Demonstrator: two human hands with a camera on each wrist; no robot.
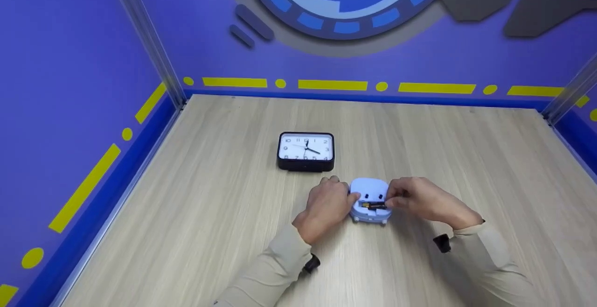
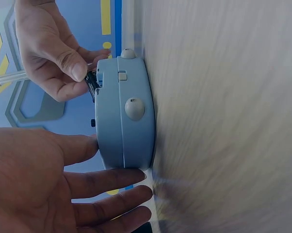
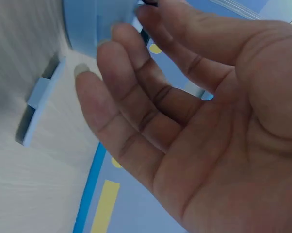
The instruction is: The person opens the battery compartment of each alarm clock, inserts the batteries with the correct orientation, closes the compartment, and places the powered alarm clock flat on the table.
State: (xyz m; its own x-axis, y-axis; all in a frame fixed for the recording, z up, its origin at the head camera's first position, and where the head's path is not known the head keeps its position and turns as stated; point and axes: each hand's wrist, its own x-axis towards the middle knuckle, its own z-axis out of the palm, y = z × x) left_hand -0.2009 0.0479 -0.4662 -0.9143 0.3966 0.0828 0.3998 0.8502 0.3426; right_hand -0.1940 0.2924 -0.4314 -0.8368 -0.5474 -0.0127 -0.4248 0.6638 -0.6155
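Note:
A light-blue alarm clock [image 1: 368,188] lies back side up on the table, two black knobs and an uncovered battery compartment showing; its face is hidden. My left hand [image 1: 329,202] grips its left edge, thumb on the back and index finger along the side, as the left wrist view shows. At the compartment, my right hand [image 1: 417,199] pinches a dark battery [image 2: 92,83], tilted with one end at the opening. Another battery [image 1: 366,205] appears to lie inside the compartment. A light-blue battery cover [image 3: 39,101] rests on the table near my right hand.
Behind the blue clock stands a black rectangular clock [image 1: 305,150] with a white dial. The wooden table [image 1: 210,157] meets blue-purple panels [image 1: 196,55] at the back and sides, with metal posts [image 1: 154,41] at the corners.

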